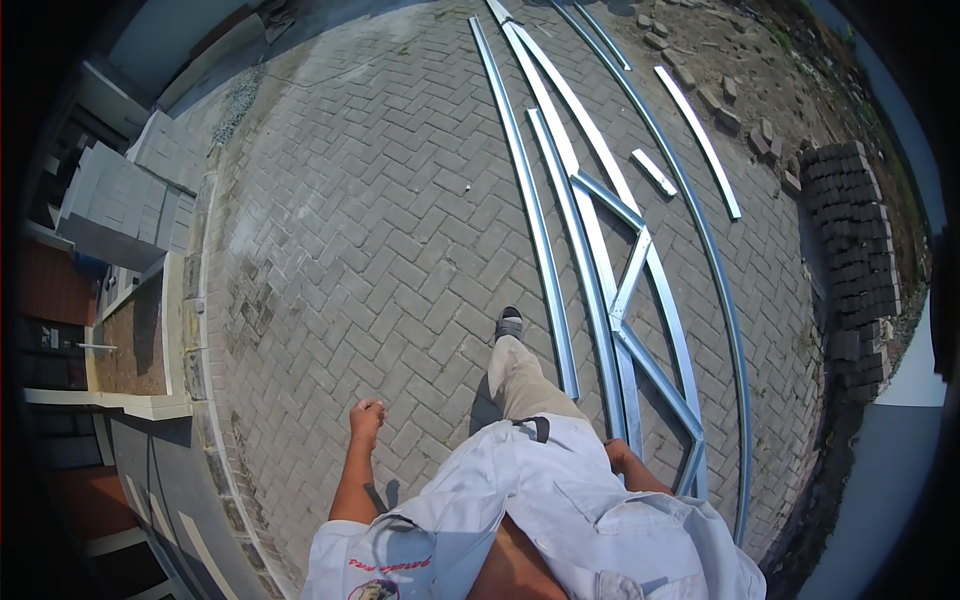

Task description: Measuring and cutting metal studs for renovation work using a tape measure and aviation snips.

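Covering the nearest part of the view, a pale, open shirt (610, 500) hides the waist and most of the right arm. Left of it, the left hand (368, 420) is out over the paving (370, 240), its fingers curled in a loose fist; nothing shows in it, though the inside of the palm is out of sight. The right hand (622, 458) is half hidden behind the shirt, just beside the near end of a metal truss (632, 278); its fingertips cannot be seen, so I cannot tell whether it grips, touches or merely passes over the metal. One trouser leg (530, 385) and a dark sandal (509, 324) show ahead; the other leg is hidden.

The truss lies flat on the paving, ahead and to the right, with zigzag braces between two long members. Its near end goes partly behind the arm and shirt, and its far tip reaches the top edge. Left of it lies a long channel (541, 255); to its right, a short metal piece (653, 172) and a longer curved-looking rail (736, 350). Farther right stands a stack of pavers (850, 250), its details lost in shadow.
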Available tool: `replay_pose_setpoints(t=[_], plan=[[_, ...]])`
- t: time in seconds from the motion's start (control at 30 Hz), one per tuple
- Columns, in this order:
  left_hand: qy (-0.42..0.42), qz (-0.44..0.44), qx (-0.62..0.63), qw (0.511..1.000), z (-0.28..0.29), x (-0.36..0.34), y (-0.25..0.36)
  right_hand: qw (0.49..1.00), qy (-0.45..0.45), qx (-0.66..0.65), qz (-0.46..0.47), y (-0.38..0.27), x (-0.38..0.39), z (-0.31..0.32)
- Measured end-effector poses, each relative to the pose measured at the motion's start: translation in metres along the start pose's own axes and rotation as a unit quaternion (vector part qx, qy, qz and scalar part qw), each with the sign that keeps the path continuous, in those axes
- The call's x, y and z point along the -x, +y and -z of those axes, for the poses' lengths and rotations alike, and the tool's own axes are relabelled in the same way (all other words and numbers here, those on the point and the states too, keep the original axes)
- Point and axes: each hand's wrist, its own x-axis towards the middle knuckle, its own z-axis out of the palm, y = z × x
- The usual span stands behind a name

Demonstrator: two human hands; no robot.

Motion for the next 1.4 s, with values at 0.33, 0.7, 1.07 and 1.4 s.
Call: replay_pose_setpoints(t=[0.33,0.7,1.07,1.4], plan=[[-0.127,0.025,-0.166,0.978,-0.105,-0.093,0.181,0.994,0.082,0.032,0.064,-0.338,-0.046,0.128],[-0.108,0.029,-0.157,0.981,-0.076,-0.34,0.314,0.96,0.202,-0.051,0.186,-0.692,-0.105,0.215],[-0.139,-0.063,-0.164,0.975,-0.134,-0.613,0.712,0.99,0.055,-0.126,-0.034,-0.807,-0.133,0.13],[-0.242,-0.24,-0.305,0.889,-0.24,-0.763,0.934,0.991,0.06,-0.11,-0.036,-1.038,-0.235,0.187]])
